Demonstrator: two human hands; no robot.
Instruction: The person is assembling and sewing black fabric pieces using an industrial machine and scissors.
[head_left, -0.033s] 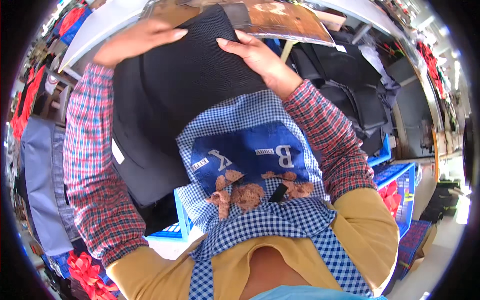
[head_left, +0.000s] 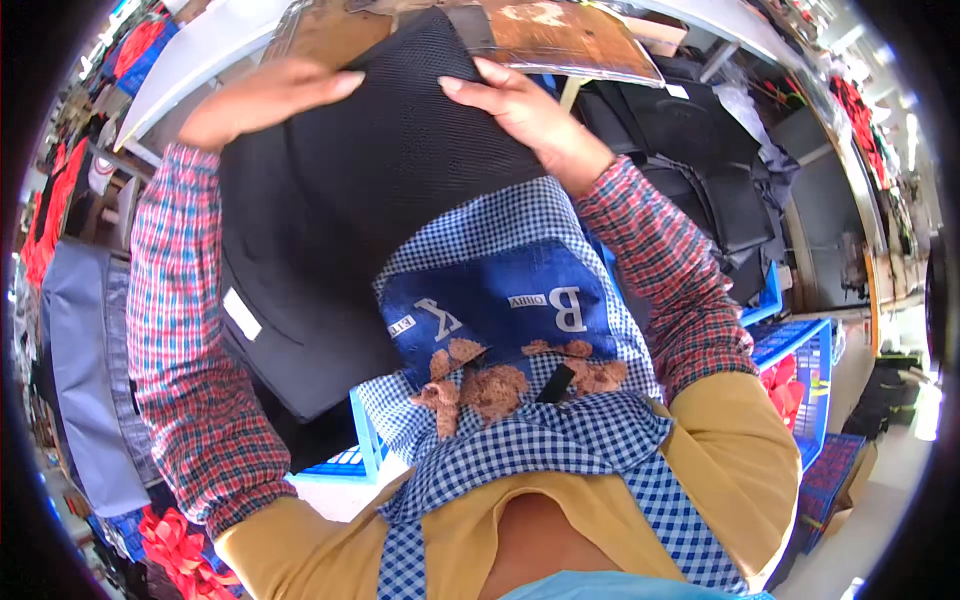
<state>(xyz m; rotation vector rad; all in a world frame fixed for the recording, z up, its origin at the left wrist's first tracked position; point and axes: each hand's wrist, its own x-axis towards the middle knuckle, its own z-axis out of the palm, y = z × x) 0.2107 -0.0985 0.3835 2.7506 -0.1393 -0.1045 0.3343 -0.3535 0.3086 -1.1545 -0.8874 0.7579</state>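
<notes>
I see both hands at the top of the frame with a large piece of black mesh fabric [head_left: 410, 110] between them, its pointed top reaching the upper centre and its smooth, darker part spreading down through the left of centre. The left hand [head_left: 265, 100] lies along the fabric's upper left side, with one digit stretched straight and its tip on the black surface; the rest is hidden from me, so I cannot tell whether it grips. The right hand [head_left: 535, 115] is nearly closed at the upper right edge, thumb on the mesh face and index finger at the border, holding that edge. A white label [head_left: 242, 314] shows on the black material at centre left. Behind the top point I make out a brown wooden worktop [head_left: 565, 40]. Plaid sleeves [head_left: 180, 290] cover both forearms, and the fabric overlaps part of a blue checked apron [head_left: 520, 440] at centre. To the right of the right hand I see a pile of black material [head_left: 690, 140]; below it, at right, stands a blue plastic crate [head_left: 815, 395] with something red inside. Red ribbon-like loops [head_left: 175, 545] sit at lower left, below a grey-blue cloth [head_left: 90, 370].
</notes>
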